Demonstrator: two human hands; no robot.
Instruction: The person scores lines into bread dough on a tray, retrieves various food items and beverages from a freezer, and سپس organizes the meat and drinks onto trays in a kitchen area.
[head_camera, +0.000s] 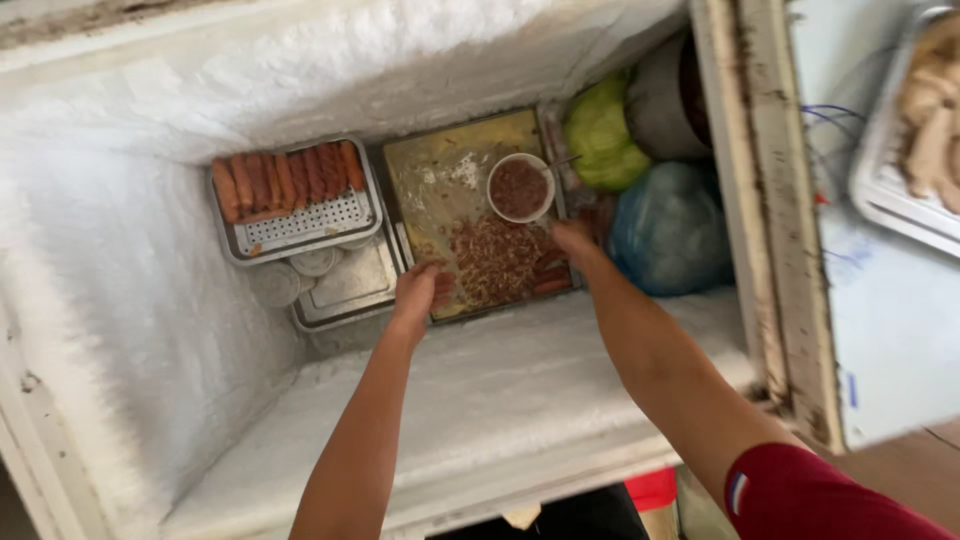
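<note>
I look down into a frost-lined chest freezer (150, 330). A rectangular metal tray (440, 165) lies at its bottom with brown minced food and a small white bowl (520, 187) of the same on it. My left hand (418, 290) grips the tray's near left edge. At the near right edge, my right hand (572, 240) closes on the tray's rim. Both arms reach down from the freezer's front.
Left of the tray, a perforated metal tray holds several sausages (285, 178), stacked over another tray (345, 290) and round lids. A green bag (603, 135), a blue bag (668, 228) and a dark pot (665, 95) sit to the right. On the freezer's right ledge rests a tray of pale food (925, 130).
</note>
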